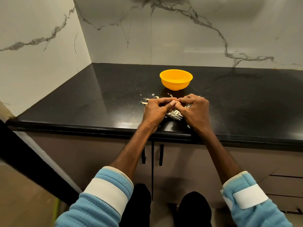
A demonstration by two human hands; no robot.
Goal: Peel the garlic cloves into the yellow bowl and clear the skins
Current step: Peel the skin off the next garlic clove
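Left hand [155, 107] and right hand [195, 107] are pinched together on one garlic clove [173, 102] at frame centre, held above the skins [174, 114] on the desk [82, 104], presumably for peeling, yellow bowl [176, 79] just behind.

I see the left hand [156, 110] and the right hand [196, 109] meeting fingertip to fingertip low over the black tabletop [82, 104], both curled and pinching a small pale garlic clove [173, 101] between them. Beneath them lies a heap of papery skins [176, 114], with a few loose scraps scattered to the left and on the far side. The yellow bowl [176, 80] stands upright just beyond the hands, apart from them, before the veined marble wall [180, 38]; I can't make out what it holds.
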